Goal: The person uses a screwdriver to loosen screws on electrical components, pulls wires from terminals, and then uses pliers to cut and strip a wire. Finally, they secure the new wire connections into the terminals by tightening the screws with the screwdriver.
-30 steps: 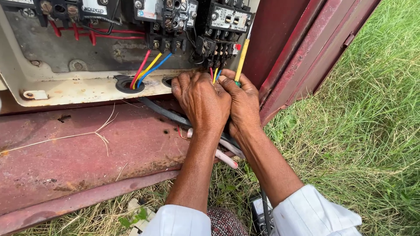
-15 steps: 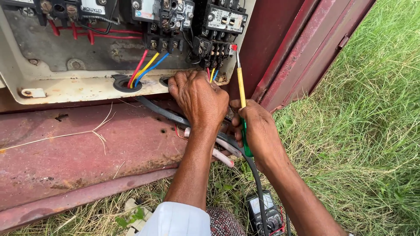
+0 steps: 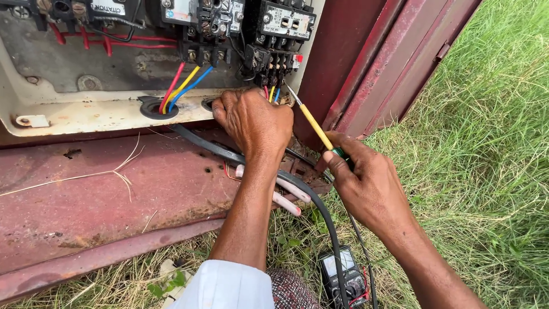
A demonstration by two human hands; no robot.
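The fingers [image 3: 334, 163] of the right hand [image 3: 366, 189] are pinched around a yellow-shafted screwdriver [image 3: 311, 121], its tip at the contactor terminals [image 3: 274, 77] at 12 o'clock. The left hand [image 3: 254, 121], fingers curled, is pressed on the wires [image 3: 271, 92]; a slip could bridge terminals.

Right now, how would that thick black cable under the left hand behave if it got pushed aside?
The black cable would probably flex slowly, not flop: it holds one smooth arc from the panel down to the grass. It looks thick-jacketed, so likely heavy and springy. Passing under the left hand, it would likely spring back.
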